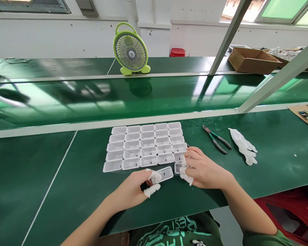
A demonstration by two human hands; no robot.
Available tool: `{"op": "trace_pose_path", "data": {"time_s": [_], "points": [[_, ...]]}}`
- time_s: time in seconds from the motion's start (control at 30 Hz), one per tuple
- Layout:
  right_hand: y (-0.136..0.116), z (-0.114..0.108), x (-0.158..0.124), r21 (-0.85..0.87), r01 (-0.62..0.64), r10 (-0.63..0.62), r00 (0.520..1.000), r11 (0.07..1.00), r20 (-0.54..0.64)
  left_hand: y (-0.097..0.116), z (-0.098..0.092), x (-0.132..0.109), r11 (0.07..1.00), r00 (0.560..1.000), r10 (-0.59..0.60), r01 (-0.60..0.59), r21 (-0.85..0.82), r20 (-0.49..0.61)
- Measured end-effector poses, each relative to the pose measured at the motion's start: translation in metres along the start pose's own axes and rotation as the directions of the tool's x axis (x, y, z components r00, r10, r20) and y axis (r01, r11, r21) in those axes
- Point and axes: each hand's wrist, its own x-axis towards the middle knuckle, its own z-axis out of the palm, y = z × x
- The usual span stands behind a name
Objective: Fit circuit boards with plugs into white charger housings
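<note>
My left hand [141, 186], with white coverings on its fingertips, is closed on a small translucent plastic box [165, 174], tilted just in front of the box grid. Something dark [144, 186] shows in that palm; its kind is unclear. My right hand [201, 167], also with covered fingertips, is curled at the grid's front right corner. Its fingers touch or nearly touch another small box [178, 168], and a thin dark tip shows beyond them. What they hold is hidden. Rows of white plastic boxes [149, 160] stand side by side, many with a small dark mark inside.
Green-handled pliers [217, 139] and a white glove [243, 146] lie to the right on the green table [92, 191]. A pale ledge runs behind the boxes. Further back stand a green fan [131, 51] and a cardboard box [254, 59]. Slanted metal posts [279, 75] rise at right.
</note>
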Motion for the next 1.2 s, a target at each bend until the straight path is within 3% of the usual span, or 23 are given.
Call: {"op": "trace_pose_path", "data": {"time_s": [0.23, 0.43, 0.87, 1.07, 1.2], "points": [[0.001, -0.004, -0.001, 0.003, -0.041, 0.041, 0.998, 0.999, 0.048, -0.004, 0.015, 0.004, 0.952, 0.97, 0.196, -0.153, 0.264, -0.145], [0.002, -0.002, -0.003, -0.01, -0.054, 0.055, 0.997, 0.998, 0.06, -0.014, 0.016, 0.002, 0.798, 0.913, 0.378, -0.236, 0.554, -0.156], [0.003, -0.001, -0.004, 0.034, -0.111, 0.109, 0.993, 0.993, 0.053, -0.019, 0.019, 0.002, 0.71, 0.854, 0.488, -0.269, 0.651, -0.18], [0.008, -0.009, -0.009, 0.093, -0.289, 0.28, 0.955, 0.953, 0.103, -0.013, 0.011, 0.002, 0.621, 0.76, 0.599, -0.243, 0.745, -0.252], [0.011, -0.009, -0.01, 0.085, -0.288, 0.278, 0.954, 0.954, 0.117, -0.009, 0.009, 0.005, 0.579, 0.826, 0.531, -0.188, 0.793, -0.192]]}}
